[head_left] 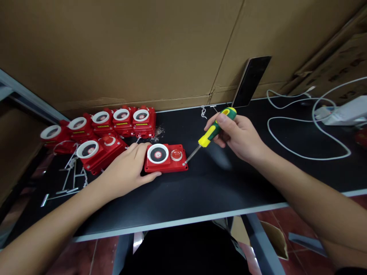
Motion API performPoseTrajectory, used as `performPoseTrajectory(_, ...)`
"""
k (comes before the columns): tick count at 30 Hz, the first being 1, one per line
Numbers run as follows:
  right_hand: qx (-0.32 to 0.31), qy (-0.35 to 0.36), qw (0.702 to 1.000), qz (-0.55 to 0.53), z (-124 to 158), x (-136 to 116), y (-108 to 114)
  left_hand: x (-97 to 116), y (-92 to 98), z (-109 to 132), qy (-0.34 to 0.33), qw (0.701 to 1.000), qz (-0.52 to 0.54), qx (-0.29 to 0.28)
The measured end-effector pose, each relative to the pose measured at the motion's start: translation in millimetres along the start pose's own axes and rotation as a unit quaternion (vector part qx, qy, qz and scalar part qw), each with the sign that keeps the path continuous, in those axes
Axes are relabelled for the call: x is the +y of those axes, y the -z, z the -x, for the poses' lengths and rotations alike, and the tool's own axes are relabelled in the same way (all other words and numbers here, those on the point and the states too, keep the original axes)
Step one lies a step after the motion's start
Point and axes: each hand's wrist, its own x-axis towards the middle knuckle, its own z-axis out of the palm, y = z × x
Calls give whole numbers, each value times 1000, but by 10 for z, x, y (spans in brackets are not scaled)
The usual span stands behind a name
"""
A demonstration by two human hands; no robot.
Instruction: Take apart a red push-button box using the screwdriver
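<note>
A red alarm box [166,158] with a white ring and a clear red button lies flat on the black table [218,187]. My left hand [129,168] grips its left end, thumb along the near edge. My right hand [237,135] is closed around a green and yellow screwdriver [213,130]. The screwdriver's metal tip rests at the box's near right corner.
Several more red boxes [100,128] stand in rows at the back left, with metal screws and bits [69,183] scattered beside them. A dark phone [250,81] leans on the cardboard wall. White cables [306,126] and a white adapter [346,110] lie at the right.
</note>
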Motion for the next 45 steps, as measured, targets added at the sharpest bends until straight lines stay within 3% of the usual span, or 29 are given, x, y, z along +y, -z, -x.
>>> performPoseTrajectory(16, -6, 49, 998, 26, 36, 26, -19, 23, 29, -17, 12, 1000, 14, -17)
performPoseTrajectory(20, -24, 108, 993, 38, 66, 33, 2, 35, 31, -16, 19, 1000, 14, -16)
performPoseTrajectory(26, -108, 235, 962, 86, 127, -62, 54, 36, 32, -21, 18, 1000, 14, -20)
performPoseTrajectory(32, -113, 256, 949, 144, 85, -144, 82, 41, 34, -32, 25, 999, 9, -22)
performPoseTrajectory(36, -105, 222, 966, 79, -24, -238, -72, 32, 23, -25, 23, 999, 15, -23)
performPoseTrajectory(40, -66, 209, 975, 36, -135, -414, -388, 6, 6, -5, 16, 1000, 8, -10)
performPoseTrajectory(45, -67, 179, 982, -11, -171, -608, -787, 9, 26, 14, -2, 1000, 19, -6)
